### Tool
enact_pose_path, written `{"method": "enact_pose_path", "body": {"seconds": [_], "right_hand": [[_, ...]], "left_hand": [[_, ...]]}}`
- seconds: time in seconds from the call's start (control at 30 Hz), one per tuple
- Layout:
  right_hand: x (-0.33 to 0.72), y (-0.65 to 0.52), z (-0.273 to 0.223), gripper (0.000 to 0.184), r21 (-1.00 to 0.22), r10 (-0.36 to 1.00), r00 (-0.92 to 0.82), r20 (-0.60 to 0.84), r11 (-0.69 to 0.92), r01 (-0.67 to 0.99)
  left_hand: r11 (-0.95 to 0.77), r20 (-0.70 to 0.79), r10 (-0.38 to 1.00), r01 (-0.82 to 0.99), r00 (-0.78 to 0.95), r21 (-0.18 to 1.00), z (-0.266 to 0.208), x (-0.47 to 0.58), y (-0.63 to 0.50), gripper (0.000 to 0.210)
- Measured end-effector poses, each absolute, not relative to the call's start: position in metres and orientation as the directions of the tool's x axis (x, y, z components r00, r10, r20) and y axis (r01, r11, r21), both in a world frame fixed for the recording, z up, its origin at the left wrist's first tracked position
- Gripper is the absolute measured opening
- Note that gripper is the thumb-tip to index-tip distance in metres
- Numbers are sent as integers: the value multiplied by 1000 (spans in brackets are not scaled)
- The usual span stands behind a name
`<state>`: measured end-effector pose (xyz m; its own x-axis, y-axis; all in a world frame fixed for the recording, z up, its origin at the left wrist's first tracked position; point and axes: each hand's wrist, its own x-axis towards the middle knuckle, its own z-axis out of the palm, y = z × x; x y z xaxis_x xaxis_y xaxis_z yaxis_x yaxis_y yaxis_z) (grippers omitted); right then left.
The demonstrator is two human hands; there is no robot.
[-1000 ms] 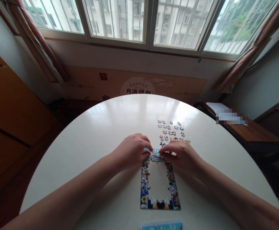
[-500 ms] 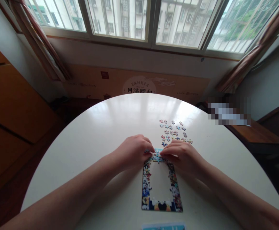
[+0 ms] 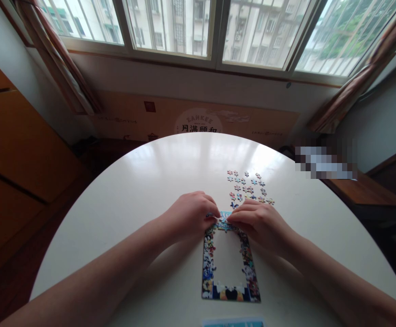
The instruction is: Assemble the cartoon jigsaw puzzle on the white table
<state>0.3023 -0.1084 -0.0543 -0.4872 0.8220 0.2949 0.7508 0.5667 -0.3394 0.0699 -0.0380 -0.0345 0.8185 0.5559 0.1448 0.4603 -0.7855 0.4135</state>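
A partly assembled jigsaw puzzle (image 3: 207, 268) lies flat on the white table, a colourful frame of joined pieces around bare tabletop. Its far end is a light-blue strip (image 3: 224, 219) with lettering. At the left of that strip, my left hand (image 3: 194, 215) is closed, thumb and fingers pinched on the puzzle's edge. From the right, my right hand (image 3: 257, 220) presses its pinched fingertips onto the same strip, near the middle. The fingers hide both far corners and whatever single piece may be between them.
Several loose puzzle pieces (image 3: 247, 188) are spread beyond my right hand. A blue printed card or box edge (image 3: 234, 323) shows at the bottom. The round table (image 3: 116, 195) curves towards a window; a wooden bench (image 3: 364, 188) stands at the right.
Both hands keep their place at the puzzle's far end, with only a tiny movement of the right fingers. The whole view has shifted very slightly.
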Motion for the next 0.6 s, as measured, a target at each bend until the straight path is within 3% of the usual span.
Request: {"method": "enact_pose_path", "body": {"seconds": [0.2,0.4,0.5,0.6], "right_hand": [[301,-110,-54,23,-279,804,-518,292,589,758],[303,-109,-56,21,-306,763,-493,418,629,715],[303,-109,-52,16,-376,743,-437,506,647,663],[302,-111,-46,8,-427,724,-407,557,670,608]], "left_hand": [[-793,156,546,448,823,414,-37,70,-37,17],[-789,165,553,448,817,421,-32,68,-39,16],[-749,204,592,438,780,498,-22,69,-43,16],[-641,171,648,411,742,648,-13,71,-48,20]]}}
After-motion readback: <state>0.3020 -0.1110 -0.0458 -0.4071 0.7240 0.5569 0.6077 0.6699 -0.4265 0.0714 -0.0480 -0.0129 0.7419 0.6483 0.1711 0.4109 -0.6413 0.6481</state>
